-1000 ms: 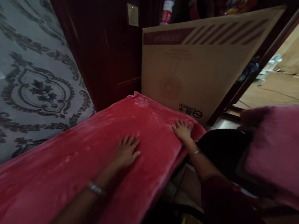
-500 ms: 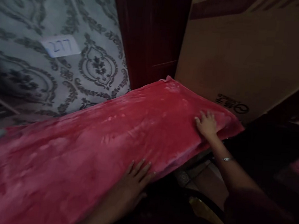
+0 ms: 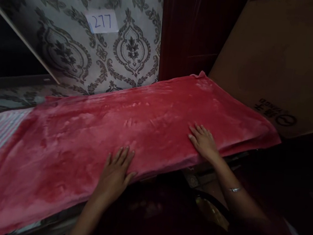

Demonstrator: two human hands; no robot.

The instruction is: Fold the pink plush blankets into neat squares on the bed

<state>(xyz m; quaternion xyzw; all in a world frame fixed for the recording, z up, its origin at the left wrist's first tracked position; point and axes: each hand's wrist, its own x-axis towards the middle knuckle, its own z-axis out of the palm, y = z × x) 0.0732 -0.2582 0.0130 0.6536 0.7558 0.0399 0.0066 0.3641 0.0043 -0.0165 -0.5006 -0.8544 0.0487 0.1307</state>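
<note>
A plush red cloth [image 3: 157, 114] is spread over a long, narrow surface and hangs over its near edge. My left hand [image 3: 115, 172] rests palm down near the front middle of the cloth, its fingers spread. Farther right, my right hand [image 3: 202, 140] also lies flat on the cloth, fingers apart, with a silvery band [image 3: 234, 189] around the wrist. Small creases and darker patches run across the cloth. At its left end a striped surface [image 3: 4, 128] shows from beneath it.
Behind the cloth is a patterned wall [image 3: 132, 48] bearing a paper label [image 3: 103, 21] marked 277. Beside it stands a dark red panel [image 3: 189, 32]. A large cardboard box [image 3: 280, 63] leans at the right. A dark screen-like panel [image 3: 10, 48] is at left.
My right hand has moved left across the cloth, away from its right end. My left hand has slid up onto it. The view has shifted left, showing the striped part.
</note>
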